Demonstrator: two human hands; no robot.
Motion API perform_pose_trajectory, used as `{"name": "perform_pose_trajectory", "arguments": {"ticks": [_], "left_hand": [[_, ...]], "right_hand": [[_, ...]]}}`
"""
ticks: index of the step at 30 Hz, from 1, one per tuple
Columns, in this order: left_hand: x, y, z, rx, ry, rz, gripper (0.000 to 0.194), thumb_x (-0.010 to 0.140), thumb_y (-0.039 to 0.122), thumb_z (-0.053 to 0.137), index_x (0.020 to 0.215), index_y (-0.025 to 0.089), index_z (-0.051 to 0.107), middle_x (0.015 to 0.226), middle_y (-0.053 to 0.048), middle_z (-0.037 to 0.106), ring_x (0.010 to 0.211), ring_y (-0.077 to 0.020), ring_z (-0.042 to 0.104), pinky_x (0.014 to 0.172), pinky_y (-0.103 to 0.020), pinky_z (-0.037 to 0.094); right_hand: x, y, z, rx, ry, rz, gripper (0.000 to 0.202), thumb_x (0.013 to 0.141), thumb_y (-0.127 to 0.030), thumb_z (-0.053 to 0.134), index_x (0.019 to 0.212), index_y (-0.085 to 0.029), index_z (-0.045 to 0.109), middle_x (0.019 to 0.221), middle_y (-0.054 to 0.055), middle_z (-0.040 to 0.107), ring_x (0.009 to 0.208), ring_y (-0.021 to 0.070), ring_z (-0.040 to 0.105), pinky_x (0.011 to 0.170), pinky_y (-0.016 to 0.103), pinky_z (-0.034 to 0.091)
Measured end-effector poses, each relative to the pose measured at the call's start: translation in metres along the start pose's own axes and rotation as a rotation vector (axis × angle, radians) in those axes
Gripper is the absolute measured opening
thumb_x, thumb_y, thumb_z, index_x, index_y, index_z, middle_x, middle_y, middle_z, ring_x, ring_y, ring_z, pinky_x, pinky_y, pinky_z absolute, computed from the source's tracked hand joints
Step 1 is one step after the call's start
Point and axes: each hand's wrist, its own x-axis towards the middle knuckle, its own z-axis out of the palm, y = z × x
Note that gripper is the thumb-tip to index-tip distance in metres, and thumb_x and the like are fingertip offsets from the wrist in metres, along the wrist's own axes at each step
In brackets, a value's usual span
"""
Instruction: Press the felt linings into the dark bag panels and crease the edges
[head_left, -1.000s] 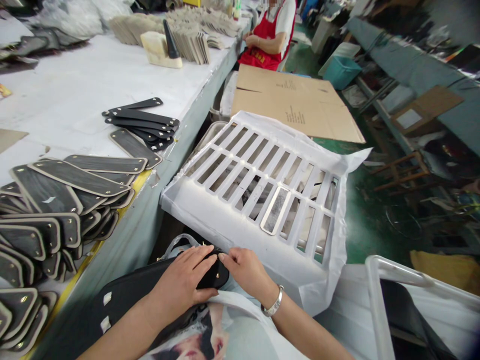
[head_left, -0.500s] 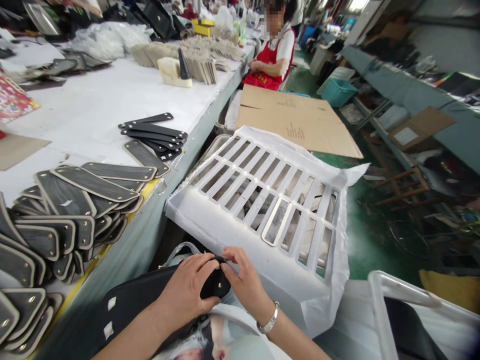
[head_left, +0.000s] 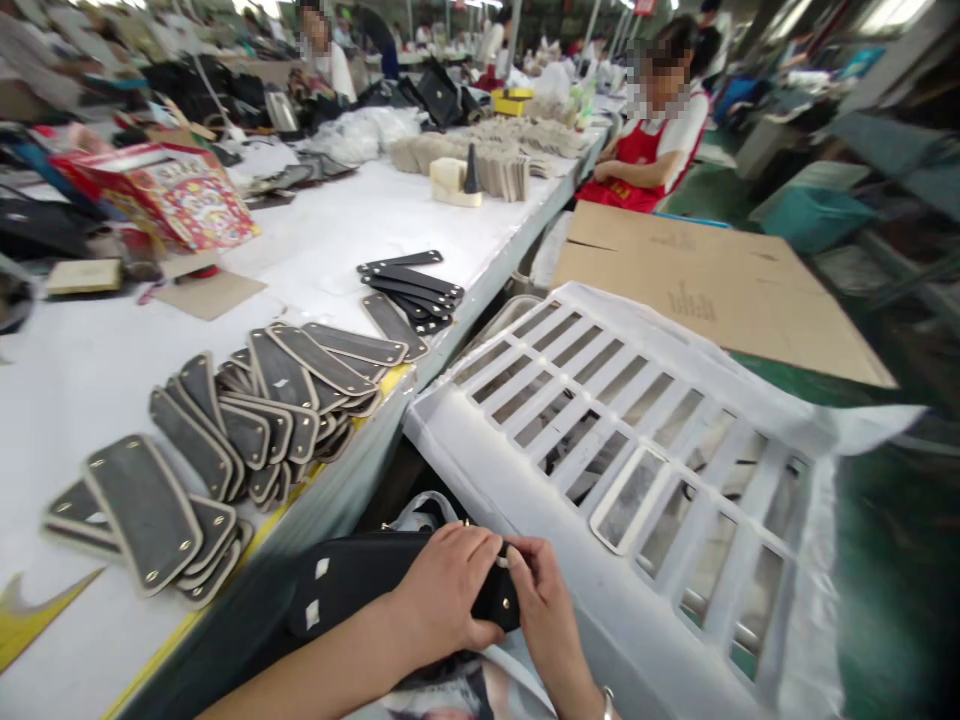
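A long black leather-like panel [head_left: 360, 565] lies across my lap, with two white tape bits at one end and a gold stud near the other. My left hand [head_left: 450, 580] is wrapped over the studded end, thumb below and fingers on top. My right hand [head_left: 544, 600] pinches the edge at the tip of that end, and a small pale bit shows by its fingertips. To the left, grey panels with pale edges and gold studs [head_left: 281, 425] lie in an overlapping heap on the white table [head_left: 315, 240]. Several narrow black strips [head_left: 416, 285] lie beyond them.
A white slatted crate [head_left: 517, 530] stands right of my hands, with one pale-edged panel [head_left: 628, 500] on its slats. Behind it lies a cardboard sheet [head_left: 690, 290]. A person in a red apron [head_left: 637, 160] sits beyond. A red patterned box [head_left: 180, 195] stands on the table.
The view has swung left and up, so everything sits farther right and more of the table shows. Both hands remain at the same end of the black panel, with the right fingers slightly shifted.
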Motion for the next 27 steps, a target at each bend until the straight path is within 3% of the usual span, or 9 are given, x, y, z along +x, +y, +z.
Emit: {"name": "perform_pose_trajectory", "arguments": {"ticks": [8,14,17,19,22,25,27], "left_hand": [[-0.001,-0.003,-0.007,0.035,-0.062,-0.013,0.075,0.06,0.054,0.077,0.116,0.01,0.053,0.108,-0.012,0.062,0.1,-0.0267,0.057,0.1,-0.041,0.039],[0.001,-0.006,-0.007,0.068,-0.074,0.049,0.083,0.065,0.061,0.072,0.121,0.005,0.05,0.114,-0.016,0.06,0.106,-0.0279,0.055,0.101,-0.041,0.038],[-0.018,-0.015,-0.021,0.097,0.01,0.036,0.088,0.066,0.067,0.067,0.128,0.009,0.045,0.123,-0.016,0.057,0.115,-0.0284,0.051,0.104,-0.043,0.035],[-0.046,-0.027,-0.035,0.15,0.171,-0.093,0.082,0.068,0.067,0.066,0.127,0.014,0.047,0.122,-0.015,0.058,0.114,-0.0297,0.052,0.1,-0.045,0.038],[-0.1,-0.051,-0.056,0.245,0.423,-0.497,0.04,0.086,0.052,0.051,0.102,0.016,0.057,0.097,-0.011,0.063,0.093,-0.0276,0.058,0.084,-0.043,0.044],[-0.141,-0.072,-0.069,0.06,0.342,-0.796,0.034,0.088,0.051,0.047,0.081,0.019,0.054,0.072,-0.001,0.056,0.07,-0.0202,0.056,0.067,-0.033,0.043],[-0.153,-0.079,-0.072,-0.169,0.243,-0.875,0.038,0.086,0.056,0.047,0.075,0.02,0.051,0.063,0.004,0.05,0.061,-0.0163,0.052,0.059,-0.028,0.04]], "right_hand": [[0.015,-0.007,0.001,0.011,-0.106,0.133,0.04,0.078,-0.055,0.054,0.094,-0.019,0.055,0.083,0.003,0.065,0.08,0.022,0.059,0.071,0.033,0.047],[0.016,-0.007,0.01,-0.097,-0.059,0.021,0.041,0.078,-0.057,0.05,0.092,-0.02,0.056,0.088,0.004,0.063,0.084,0.0231,0.058,0.078,0.035,0.044],[0.013,-0.005,0.013,-0.142,-0.041,0.006,0.046,0.079,-0.061,0.044,0.097,-0.019,0.055,0.094,0.005,0.062,0.086,0.0234,0.056,0.078,0.035,0.044],[0.011,-0.005,0.013,-0.153,-0.044,0.025,0.048,0.08,-0.062,0.042,0.1,-0.02,0.054,0.097,0.006,0.061,0.088,0.0235,0.055,0.078,0.035,0.044],[0.008,-0.006,0.015,-0.154,-0.034,0.026,0.047,0.082,-0.06,0.04,0.102,-0.02,0.054,0.097,0.005,0.061,0.092,0.0237,0.055,0.08,0.035,0.043],[0.007,-0.006,0.017,-0.155,-0.008,-0.006,0.045,0.082,-0.059,0.04,0.099,-0.019,0.055,0.097,0.007,0.061,0.094,0.0247,0.054,0.084,0.036,0.041],[0.007,-0.006,0.019,-0.164,0.005,-0.02,0.045,0.083,-0.058,0.039,0.098,-0.019,0.055,0.098,0.008,0.061,0.096,0.0253,0.054,0.087,0.037,0.04]]}}
